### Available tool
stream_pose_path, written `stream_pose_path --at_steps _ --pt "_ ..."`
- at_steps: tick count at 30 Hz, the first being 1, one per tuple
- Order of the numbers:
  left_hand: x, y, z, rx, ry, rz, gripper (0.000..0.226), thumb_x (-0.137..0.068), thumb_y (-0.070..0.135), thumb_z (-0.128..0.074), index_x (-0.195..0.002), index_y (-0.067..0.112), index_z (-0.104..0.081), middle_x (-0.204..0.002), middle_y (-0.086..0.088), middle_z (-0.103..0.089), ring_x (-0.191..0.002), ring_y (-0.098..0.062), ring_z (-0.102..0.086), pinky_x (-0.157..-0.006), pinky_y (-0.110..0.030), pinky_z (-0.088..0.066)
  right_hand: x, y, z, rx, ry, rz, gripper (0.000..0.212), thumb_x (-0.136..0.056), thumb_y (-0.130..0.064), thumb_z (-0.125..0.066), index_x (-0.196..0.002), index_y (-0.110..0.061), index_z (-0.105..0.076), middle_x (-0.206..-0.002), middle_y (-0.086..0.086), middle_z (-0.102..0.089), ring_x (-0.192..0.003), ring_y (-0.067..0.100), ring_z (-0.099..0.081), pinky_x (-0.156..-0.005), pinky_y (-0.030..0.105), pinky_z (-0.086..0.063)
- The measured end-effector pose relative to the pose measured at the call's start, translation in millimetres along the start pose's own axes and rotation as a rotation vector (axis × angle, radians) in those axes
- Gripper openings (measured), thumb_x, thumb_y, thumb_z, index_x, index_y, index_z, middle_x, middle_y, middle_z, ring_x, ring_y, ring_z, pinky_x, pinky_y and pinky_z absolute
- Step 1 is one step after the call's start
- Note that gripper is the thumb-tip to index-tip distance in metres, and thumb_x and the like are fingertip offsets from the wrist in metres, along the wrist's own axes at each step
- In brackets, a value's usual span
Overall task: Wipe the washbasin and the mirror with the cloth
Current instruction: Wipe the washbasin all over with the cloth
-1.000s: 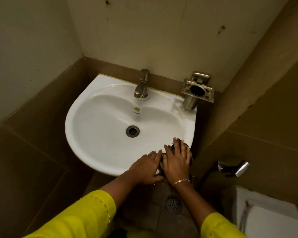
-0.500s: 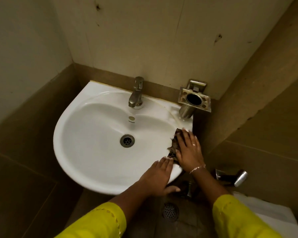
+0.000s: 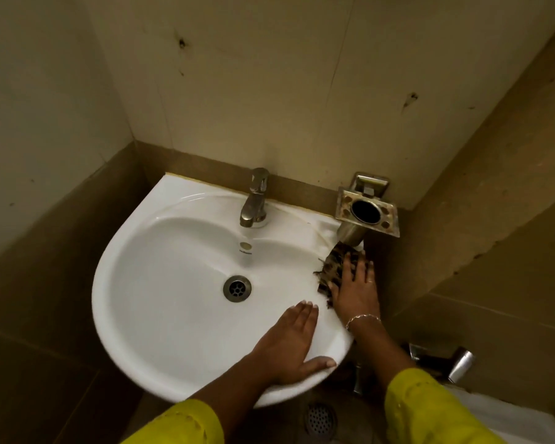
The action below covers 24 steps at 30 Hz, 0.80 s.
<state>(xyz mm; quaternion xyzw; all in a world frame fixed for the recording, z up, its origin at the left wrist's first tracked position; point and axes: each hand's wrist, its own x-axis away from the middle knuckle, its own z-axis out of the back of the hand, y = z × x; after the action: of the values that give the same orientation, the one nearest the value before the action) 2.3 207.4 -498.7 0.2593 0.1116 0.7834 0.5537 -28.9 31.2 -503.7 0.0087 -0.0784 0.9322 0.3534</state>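
Head view: right hand (image 3: 354, 291) flat, pressing cloth (image 3: 333, 270) on washbasin (image 3: 148, 302).

The right hand (image 3: 354, 293) presses a dark cloth (image 3: 334, 267) flat on the white washbasin (image 3: 161, 302) rim; the left hand (image 3: 289, 344) rests on its front edge.

Small bathroom, a toilet cubicle by the look of it. White washbasin (image 3: 161, 315) is sitting in a corner of brown wall tiles (image 3: 61, 283), with a chrome tap (image 3: 253, 200) standing on its back ledge. Metal tumbler holder (image 3: 366, 209) is hanging on the wall just beside it. Floor drain (image 3: 320, 419) is showing below the rim. Chrome spray head (image 3: 458, 366) and white ceramic fixture (image 3: 526, 418) are sitting at lower right.
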Motion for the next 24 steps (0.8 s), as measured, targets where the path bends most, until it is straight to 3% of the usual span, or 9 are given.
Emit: stream_pose_path --at_steps 4,6,10,14,17,20,22,24 --pt "-3.0 -20.7 8.2 -0.016 0.026 0.035 0.143 -0.045 0.091 0.03 -0.154 0.002 0.006 -0.164 -0.016 0.008 -0.153 -0.024 0.009 -0.113 -0.025 0.016 -25.1 -6.7 -3.7 0.023 0.06 -0.035 0.058 -0.088 -0.036 -0.053 -0.134 -0.002 -0.042 -0.137 0.034 -0.038 -0.131 0.051 -0.027 -0.108 0.056 -0.024" --pt "-4.5 -30.0 8.1 -0.015 0.033 0.056 0.144 -0.044 0.091 0.032 -0.154 0.002 0.007 -0.165 -0.016 0.007 -0.152 -0.024 0.01 -0.115 -0.026 0.015 -35.2 -10.6 -4.1 0.028 0.101 -0.051 0.055 -0.088 -0.038 -0.053 -0.128 0.0 -0.048 -0.131 0.036 -0.044 -0.128 0.053 -0.031 -0.106 0.058 -0.028" --pt "-9.2 -41.8 11.7 -0.017 0.054 0.08 0.145 -0.043 0.09 0.034 -0.154 0.001 0.006 -0.165 -0.016 0.006 -0.153 -0.025 0.009 -0.114 -0.026 0.016 -47.5 -15.9 -3.3 0.094 0.078 -0.095 0.057 -0.093 -0.043 -0.039 -0.135 -0.005 -0.04 -0.141 0.032 -0.035 -0.134 0.049 -0.019 -0.111 0.053 -0.013" --pt "-14.6 -55.0 23.1 -0.017 0.073 0.105 0.146 -0.041 0.089 0.036 -0.154 0.002 0.006 -0.165 -0.014 0.007 -0.152 -0.023 0.011 -0.113 -0.025 0.017 -55.9 -31.5 -8.2 0.061 0.111 -0.142 0.062 -0.092 -0.048 -0.028 -0.124 -0.001 -0.052 -0.126 0.037 -0.048 -0.124 0.056 -0.034 -0.108 0.06 -0.02" --pt "-17.5 -66.4 27.8 -0.029 0.086 0.13 0.145 -0.042 0.089 0.037 -0.154 0.002 0.005 -0.165 -0.014 0.007 -0.152 -0.024 0.011 -0.113 -0.027 0.017 -63.2 -45.5 -9.0 0.06 0.081 -0.198 0.058 -0.095 -0.045 -0.028 -0.133 -0.003 -0.041 -0.132 0.031 -0.046 -0.129 0.05 -0.03 -0.112 0.057 -0.008" --pt "-17.7 -75.4 31.6 -0.034 0.082 0.154 0.145 -0.041 0.089 0.038 -0.154 0.003 0.007 -0.165 -0.013 0.009 -0.152 -0.023 0.013 -0.112 -0.027 0.017 -67.9 -56.6 -6.1 0.005 0.102 -0.222 0.058 -0.097 -0.04 -0.028 -0.139 -0.001 -0.03 -0.133 0.032 -0.044 -0.129 0.049 -0.031 -0.111 0.056 -0.005" --pt "-16.1 -80.7 34.0 -0.044 0.082 0.158 0.145 -0.041 0.088 0.038 -0.154 0.003 0.008 -0.165 -0.013 0.01 -0.152 -0.022 0.013 -0.112 -0.027 0.018 -72.0 -65.5 -7.5 -0.003 0.096 -0.241 0.059 -0.098 -0.04 -0.026 -0.142 -0.001 -0.023 -0.138 0.031 -0.04 -0.128 0.048 -0.033 -0.11 0.054 -0.012" --pt "-13.8 -86.1 35.1 -0.05 0.084 0.16 0.144 -0.041 0.088 0.038 -0.155 0.005 0.008 -0.165 -0.011 0.01 -0.152 -0.021 0.013 -0.113 -0.027 0.018 -76.9 -76.8 -8.3 -0.054 0.133 -0.252 0.057 -0.097 -0.037 -0.03 -0.139 0.001 -0.03 -0.136 0.031 -0.042 -0.119 0.049 -0.044 -0.102 0.056 -0.028"
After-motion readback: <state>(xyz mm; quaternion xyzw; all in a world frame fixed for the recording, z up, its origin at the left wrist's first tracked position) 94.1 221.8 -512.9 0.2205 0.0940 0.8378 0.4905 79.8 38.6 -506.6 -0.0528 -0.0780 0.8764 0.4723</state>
